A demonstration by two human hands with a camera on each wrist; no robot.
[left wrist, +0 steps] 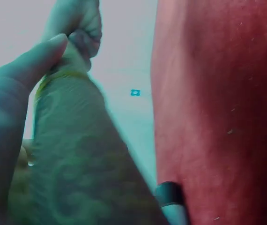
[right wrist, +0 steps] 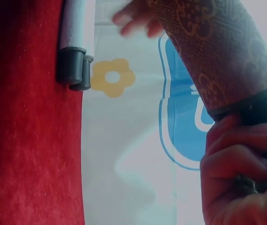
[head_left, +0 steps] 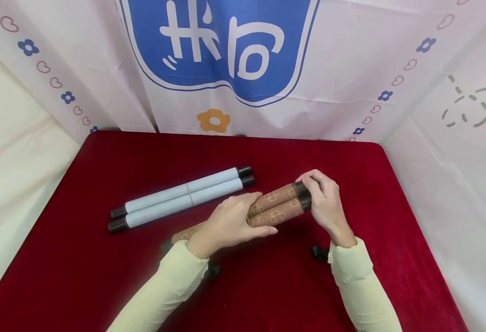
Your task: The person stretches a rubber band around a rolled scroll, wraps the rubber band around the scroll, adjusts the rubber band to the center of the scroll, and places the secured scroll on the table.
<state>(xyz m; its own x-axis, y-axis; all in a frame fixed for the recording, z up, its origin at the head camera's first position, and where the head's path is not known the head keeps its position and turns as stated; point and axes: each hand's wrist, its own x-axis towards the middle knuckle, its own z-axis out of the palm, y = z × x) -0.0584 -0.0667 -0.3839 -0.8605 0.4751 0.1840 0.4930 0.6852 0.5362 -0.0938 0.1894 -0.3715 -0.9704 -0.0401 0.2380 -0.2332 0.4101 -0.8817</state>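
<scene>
A brown scroll (head_left: 278, 204) with a gold flower pattern, rolled into two side-by-side rolls with dark end knobs, is tilted above the red cloth. My left hand (head_left: 228, 221) grips it around the middle, thumb on the near side. At its right end my right hand (head_left: 325, 200) holds the dark knobs with curled fingers. In the left wrist view a thin yellowish band (left wrist: 68, 74) crosses the scroll (left wrist: 89, 154) near the thumb. The right wrist view shows fingers (right wrist: 239, 159) bent around the dark end below the patterned scroll (right wrist: 222, 56).
Behind the left hand, a pale blue scroll (head_left: 176, 200), also two rolls with dark knobs and tied by a thin string, lies on the red-covered table (head_left: 102, 286). A printed white curtain (head_left: 342, 60) hangs along the back edge. Small black devices (head_left: 319, 252) sit at both wrists.
</scene>
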